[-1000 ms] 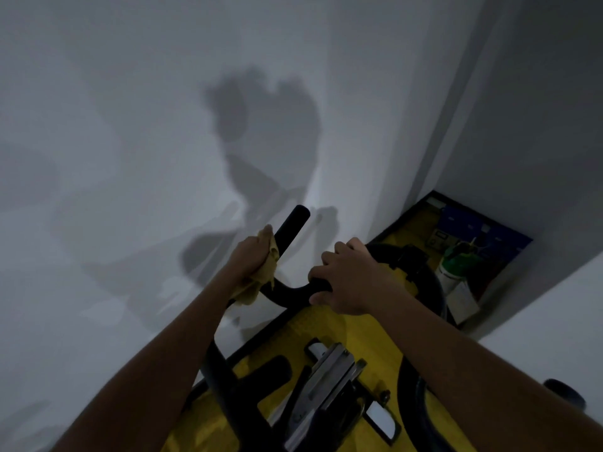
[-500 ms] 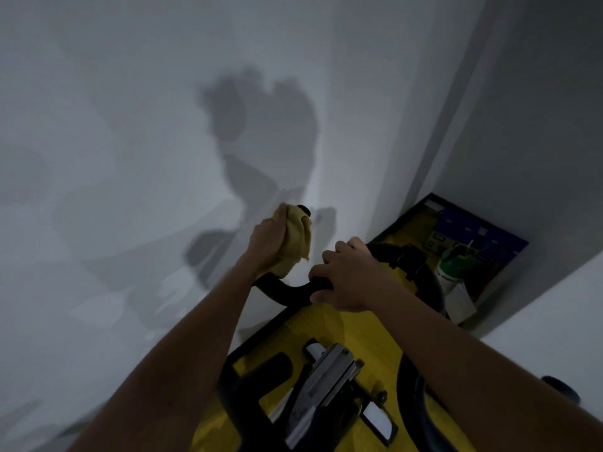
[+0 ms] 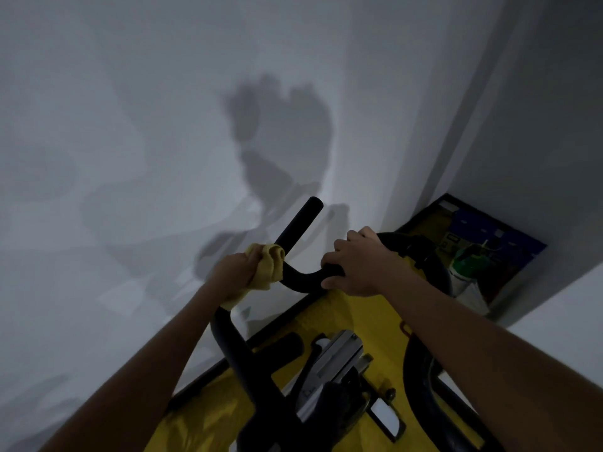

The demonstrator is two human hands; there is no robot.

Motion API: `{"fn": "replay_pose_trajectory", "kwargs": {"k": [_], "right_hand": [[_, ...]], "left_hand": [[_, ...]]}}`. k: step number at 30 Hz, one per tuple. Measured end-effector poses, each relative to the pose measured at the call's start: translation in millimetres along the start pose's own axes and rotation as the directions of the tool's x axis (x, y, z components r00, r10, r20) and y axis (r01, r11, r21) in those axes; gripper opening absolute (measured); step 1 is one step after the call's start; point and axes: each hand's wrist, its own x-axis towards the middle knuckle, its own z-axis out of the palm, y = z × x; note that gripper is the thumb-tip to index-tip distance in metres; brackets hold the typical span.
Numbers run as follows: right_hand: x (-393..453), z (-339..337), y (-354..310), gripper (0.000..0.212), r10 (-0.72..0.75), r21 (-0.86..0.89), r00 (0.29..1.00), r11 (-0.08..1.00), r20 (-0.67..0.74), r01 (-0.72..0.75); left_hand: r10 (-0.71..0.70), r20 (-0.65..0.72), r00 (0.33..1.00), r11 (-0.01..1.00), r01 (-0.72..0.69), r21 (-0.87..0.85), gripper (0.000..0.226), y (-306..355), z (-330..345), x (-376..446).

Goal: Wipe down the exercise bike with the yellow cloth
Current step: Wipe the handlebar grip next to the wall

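The exercise bike's black handlebar (image 3: 298,230) curves up in front of me, its left grip pointing toward the wall. My left hand (image 3: 233,272) is closed on the bunched yellow cloth (image 3: 267,265) and presses it around the lower part of that left grip. My right hand (image 3: 355,265) grips the middle bend of the handlebar, just right of the cloth. Below the hands are the bike's black stem (image 3: 248,370) and a metal-edged part of the bike (image 3: 329,367).
A yellow mat (image 3: 368,318) lies under the bike. A white wall stands close on the left and ahead. In the right corner, a blue box (image 3: 489,230) and a green-capped bottle (image 3: 470,265) rest on the floor.
My left hand slid the cloth up to the tip of the left grip, then back down to its base. My right hand stayed on the handlebar.
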Motion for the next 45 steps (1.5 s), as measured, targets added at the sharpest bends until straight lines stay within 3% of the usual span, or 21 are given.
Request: {"fn": "replay_pose_trajectory", "kwargs": {"k": [5,8,13,20,27,30,36,39,43,45], "right_hand": [[-1,-2,-1,0.056,0.003,0.002,1.0,1.0,0.01,-0.003],[-1,-5,-1,0.057,0.009,-0.003,1.0,1.0,0.023,-0.009],[1,-2,-1,0.056,0.023,0.002,1.0,1.0,0.005,-0.023],[1,-1,-1,0.058,0.017,-0.042,1.0,0.999,0.014,-0.017],[2,0,-1,0.061,0.004,-0.089,0.999,0.996,0.036,-0.001],[0,1,-1,0.061,0.003,-0.097,0.999,0.995,0.036,0.001],[-6,2,-1,0.063,0.004,-0.026,0.999,1.0,-0.036,-0.005],[-18,0,7,0.069,0.045,0.132,0.995,0.991,-0.094,-0.032],[-41,-2,21,0.074,0.207,0.134,0.946,0.975,-0.251,-0.178],[-54,-2,25,0.075,0.307,0.166,0.913,0.948,-0.269,-0.27]], "left_hand": [[-0.062,-0.03,0.998,0.988,0.065,0.138,0.048,-18,-9,-29],[-0.056,-0.094,0.994,0.993,0.066,0.098,0.053,-34,-8,-42],[-0.226,-0.073,0.971,0.972,0.22,-0.083,0.081,-49,5,-56],[-0.338,0.038,0.941,0.884,0.33,-0.331,0.071,-68,13,-81],[-0.325,-0.05,0.944,0.936,0.314,-0.16,0.067,-48,2,-81],[-0.288,-0.07,0.955,0.955,0.281,-0.094,0.06,-35,-3,-72],[-0.081,-0.209,0.975,0.994,0.095,0.057,0.043,-5,5,-67],[0.028,-0.168,0.985,0.997,-0.04,-0.07,0.057,0,6,-55],[0.178,-0.129,0.975,0.912,-0.213,-0.351,0.043,36,1,-59],[0.273,-0.24,0.931,0.911,-0.331,-0.245,0.041,46,7,-51]]}}
